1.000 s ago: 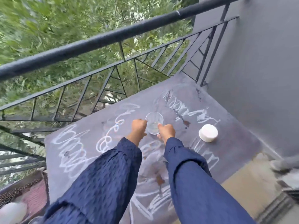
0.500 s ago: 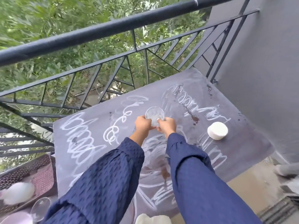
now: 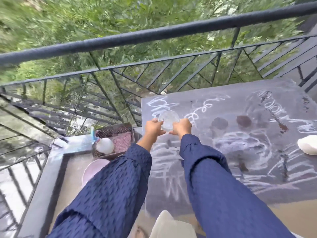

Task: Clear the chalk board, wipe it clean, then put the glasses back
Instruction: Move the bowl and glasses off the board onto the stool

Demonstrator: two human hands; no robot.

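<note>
Within the last second the glass (image 3: 169, 121) has travelled from the centre of the chalk board (image 3: 240, 107) to its left margin, near the far-left corner. The clearing step is therefore judged under way, not complete: a white round object (image 3: 307, 145) sits at the board's right edge, and the chalk marks are unwiped. A tray (image 3: 123, 140) lies just off the board's left edge (a probable set-down point). Both arms extend forward, roughly parallel. The left hand (image 3: 153, 128) and right hand (image 3: 182, 127) grasp the glass from opposite sides, fingers curled round its wall.
</note>
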